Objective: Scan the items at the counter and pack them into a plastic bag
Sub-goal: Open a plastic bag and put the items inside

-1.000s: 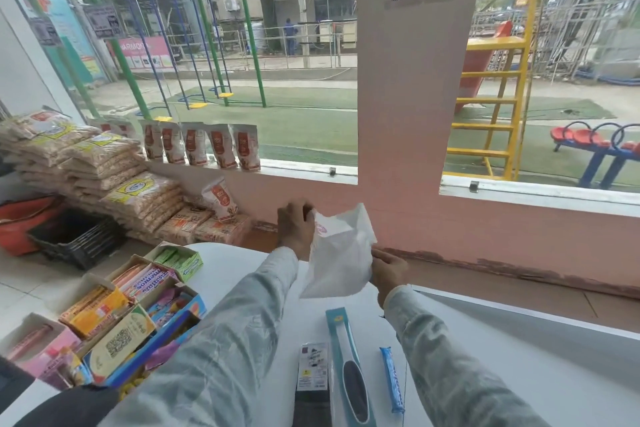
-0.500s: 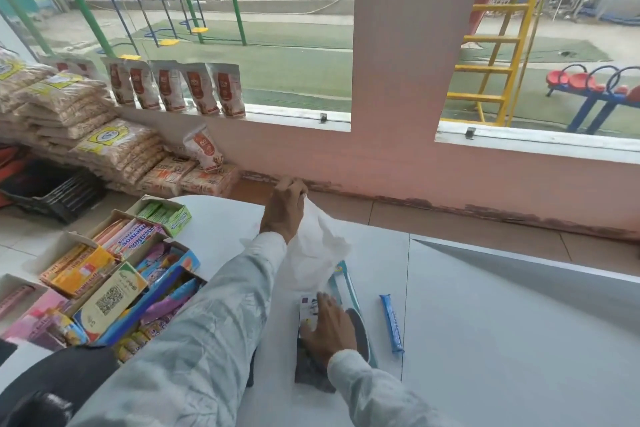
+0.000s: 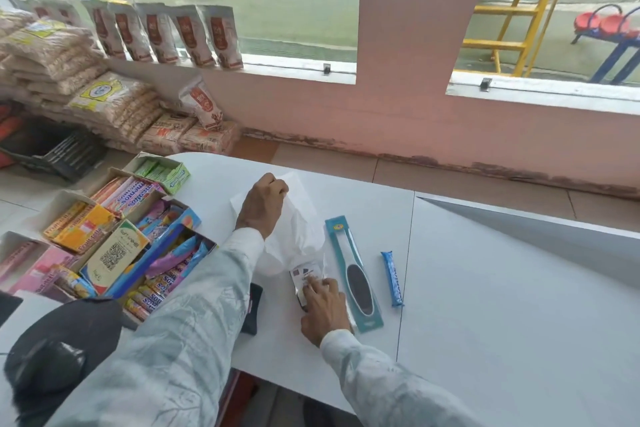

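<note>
A white plastic bag lies on the white counter. My left hand pinches its far edge and holds the mouth up. My right hand grips a small dark packet with a white label, whose top end sits at or just inside the bag's near opening. To the right of the bag lies a long teal blister pack with a dark oval tool. A small blue wrapped roll lies further right.
Open boxes of sweets and gum crowd the counter's left end. A dark flat object lies beside my left sleeve. Stacked snack bags and a black crate stand on the floor by the pink wall. A raised counter ledge runs at right.
The bag came down from mid-air onto the counter. My right hand let go of the bag, took the dark packet and pushed it toward the bag's mouth. The camera tilted downward.
</note>
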A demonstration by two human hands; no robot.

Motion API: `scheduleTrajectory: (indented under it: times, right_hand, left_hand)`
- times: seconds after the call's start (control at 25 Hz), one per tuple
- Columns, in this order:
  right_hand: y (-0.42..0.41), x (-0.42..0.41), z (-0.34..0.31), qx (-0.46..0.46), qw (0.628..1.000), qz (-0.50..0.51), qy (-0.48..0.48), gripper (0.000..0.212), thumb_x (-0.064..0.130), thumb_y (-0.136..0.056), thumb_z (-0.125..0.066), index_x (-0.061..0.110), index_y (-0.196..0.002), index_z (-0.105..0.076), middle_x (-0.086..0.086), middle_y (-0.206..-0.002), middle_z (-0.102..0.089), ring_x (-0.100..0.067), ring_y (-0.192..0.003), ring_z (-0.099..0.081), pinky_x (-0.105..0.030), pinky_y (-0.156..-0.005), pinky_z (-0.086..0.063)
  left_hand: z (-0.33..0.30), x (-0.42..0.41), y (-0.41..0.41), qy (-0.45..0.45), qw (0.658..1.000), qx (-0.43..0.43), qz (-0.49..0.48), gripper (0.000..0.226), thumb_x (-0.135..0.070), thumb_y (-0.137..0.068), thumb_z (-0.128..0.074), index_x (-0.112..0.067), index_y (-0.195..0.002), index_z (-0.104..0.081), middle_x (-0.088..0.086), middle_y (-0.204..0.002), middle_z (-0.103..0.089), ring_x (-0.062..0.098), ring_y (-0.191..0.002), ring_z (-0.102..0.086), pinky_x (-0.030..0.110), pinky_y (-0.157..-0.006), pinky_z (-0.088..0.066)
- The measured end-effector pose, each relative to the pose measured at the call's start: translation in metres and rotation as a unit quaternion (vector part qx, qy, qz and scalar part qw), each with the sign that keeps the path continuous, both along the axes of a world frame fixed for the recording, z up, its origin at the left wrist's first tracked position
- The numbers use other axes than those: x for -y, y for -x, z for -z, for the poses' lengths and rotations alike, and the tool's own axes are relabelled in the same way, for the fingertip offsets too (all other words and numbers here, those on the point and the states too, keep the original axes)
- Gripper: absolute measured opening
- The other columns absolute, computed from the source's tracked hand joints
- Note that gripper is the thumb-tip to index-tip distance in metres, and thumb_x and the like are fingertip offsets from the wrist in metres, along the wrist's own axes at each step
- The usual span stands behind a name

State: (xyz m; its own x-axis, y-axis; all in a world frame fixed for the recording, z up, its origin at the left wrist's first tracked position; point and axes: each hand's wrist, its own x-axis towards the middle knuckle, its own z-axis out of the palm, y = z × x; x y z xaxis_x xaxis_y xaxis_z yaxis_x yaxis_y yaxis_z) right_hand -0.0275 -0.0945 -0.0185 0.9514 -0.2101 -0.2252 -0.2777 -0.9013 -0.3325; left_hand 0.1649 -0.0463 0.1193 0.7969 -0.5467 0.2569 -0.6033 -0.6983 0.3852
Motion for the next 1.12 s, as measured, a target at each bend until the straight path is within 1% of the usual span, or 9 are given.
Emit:
scheduleTrajectory:
  times: [0.12, 0.24, 0.32, 0.44, 0.52, 0.64, 0.84, 0.96, 1.12]
  right_hand:
    - [-0.001, 0.014, -0.026, 0.121, 0.992, 0.02, -0.032, 0.025, 0.021, -0.074, -0.056, 0.017, -0.096, -0.067, 0.0, -0.108, -0.071, -0.03, -0.101, -0.055, -0.036, -0.084, -0.051]
    - [-0.004, 0.044, -0.054, 0.154, 0.972, 0.116, -0.132, 0.023, 0.02, -0.07, -0.056, 0.016, -0.084, -0.073, -0.003, -0.088, -0.075, -0.031, -0.085, -0.061, -0.033, -0.077, -0.053]
    - [-0.003, 0.068, -0.072, 0.117, 0.92, 0.246, -0.282, 0.024, 0.026, -0.071, -0.059, 0.022, -0.086, -0.078, -0.003, -0.078, -0.076, -0.027, -0.078, -0.068, -0.027, -0.07, -0.057]
    - [0.002, 0.105, -0.088, 0.058, 0.828, 0.364, -0.422, 0.014, 0.025, -0.06, -0.058, 0.017, -0.057, -0.069, -0.003, -0.051, -0.06, -0.025, -0.056, -0.056, -0.022, -0.057, -0.043]
    - [0.004, 0.122, -0.093, 0.031, 0.793, 0.388, -0.469, 0.006, 0.022, -0.05, -0.056, 0.017, -0.048, -0.06, -0.002, -0.051, -0.054, -0.021, -0.056, -0.046, -0.028, -0.058, -0.039]
    - [-0.001, 0.127, -0.091, 0.029, 0.769, 0.384, -0.51, 0.008, 0.021, -0.047, -0.059, 0.016, -0.051, -0.064, -0.006, -0.058, -0.062, -0.024, -0.059, -0.055, -0.031, -0.061, -0.042]
    - [-0.026, 0.111, -0.1, 0.064, 0.876, 0.238, -0.416, 0.02, 0.034, -0.078, -0.057, 0.024, -0.075, -0.075, -0.002, -0.083, -0.074, -0.018, -0.07, -0.062, -0.024, -0.069, -0.047]
    - [-0.052, 0.098, -0.104, 0.085, 0.945, 0.13, -0.287, 0.018, 0.013, -0.086, -0.053, 0.014, -0.088, -0.071, -0.009, -0.092, -0.073, -0.024, -0.074, -0.063, -0.028, -0.071, -0.052]
    - [-0.089, 0.087, -0.115, 0.158, 0.978, 0.015, -0.136, 0.03, 0.016, -0.09, -0.05, 0.01, -0.118, -0.061, -0.012, -0.118, -0.068, -0.035, -0.105, -0.063, -0.04, -0.091, -0.05]
  left_hand:
    - [-0.005, -0.001, 0.001, -0.001, 1.0, -0.009, 0.0, 0.011, -0.001, -0.085, -0.057, -0.004, -0.082, -0.067, 0.016, -0.082, -0.061, 0.036, -0.071, -0.059, 0.041, -0.065, -0.052]
    - [-0.01, 0.006, 0.004, -0.01, 1.0, -0.023, -0.001, 0.01, -0.001, -0.084, -0.059, -0.005, -0.081, -0.068, 0.015, -0.082, -0.062, 0.035, -0.071, -0.06, 0.037, -0.064, -0.049]
    - [-0.012, 0.013, 0.008, -0.021, 0.999, -0.03, 0.003, 0.011, -0.001, -0.084, -0.058, -0.005, -0.081, -0.068, 0.015, -0.083, -0.063, 0.035, -0.072, -0.059, 0.037, -0.064, -0.048]
    - [-0.015, 0.031, 0.019, -0.038, 0.998, -0.032, 0.029, 0.011, -0.001, -0.084, -0.058, -0.005, -0.08, -0.067, 0.013, -0.083, -0.062, 0.033, -0.073, -0.058, 0.036, -0.064, -0.047]
    - [-0.016, 0.046, 0.027, -0.05, 0.997, -0.043, 0.05, 0.011, 0.0, -0.083, -0.059, -0.006, -0.078, -0.067, 0.012, -0.083, -0.062, 0.033, -0.075, -0.059, 0.039, -0.066, -0.051]
    - [-0.016, 0.063, 0.038, -0.055, 0.995, -0.056, 0.065, 0.01, 0.0, -0.081, -0.063, -0.008, -0.078, -0.068, 0.009, -0.083, -0.064, 0.029, -0.074, -0.06, 0.04, -0.071, -0.054]
    - [-0.034, 0.067, 0.046, -0.059, 0.983, -0.13, 0.112, 0.007, -0.002, -0.079, -0.068, -0.006, -0.081, -0.073, 0.006, -0.081, -0.067, 0.014, -0.065, -0.054, 0.021, -0.065, -0.046]
    - [-0.044, 0.057, 0.041, -0.046, 0.979, -0.165, 0.11, 0.007, -0.004, -0.077, -0.071, -0.011, -0.077, -0.074, 0.005, -0.079, -0.07, 0.005, -0.062, -0.057, 0.013, -0.058, -0.042]
    - [-0.049, 0.039, 0.024, -0.011, 0.992, -0.118, 0.048, 0.009, -0.001, -0.077, -0.07, -0.01, -0.077, -0.073, 0.008, -0.082, -0.072, 0.011, -0.062, -0.057, 0.017, -0.063, -0.049]
